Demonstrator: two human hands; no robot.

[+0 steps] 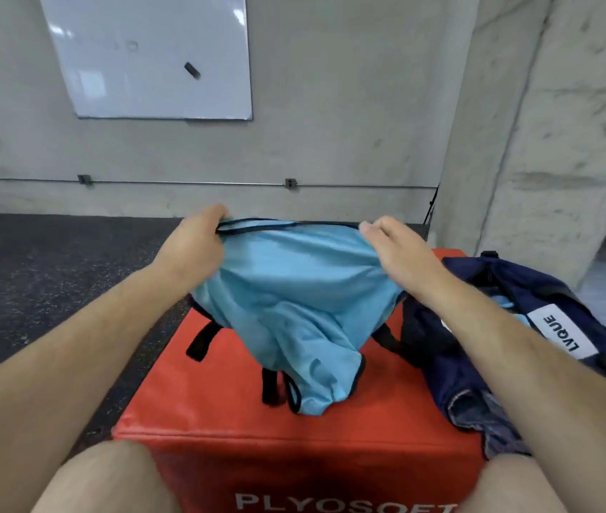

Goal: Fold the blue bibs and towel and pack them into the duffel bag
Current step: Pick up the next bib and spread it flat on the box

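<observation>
We hold the blue bib (294, 298) taut above the plyo box's (220, 398) far edge. Our left hand (198, 249) curls round its trim and our right hand (399, 253) pinches the opposite corner, probably to square it for folding. The duffel bag (508, 286) sits at the right edge.

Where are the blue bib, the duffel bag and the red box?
blue bib (294, 290): head view, middle of the light blue fabric.
duffel bag (553, 286): head view, navy top panel above the white label.
red box (212, 401): head view, bare top face left of the bib.
</observation>
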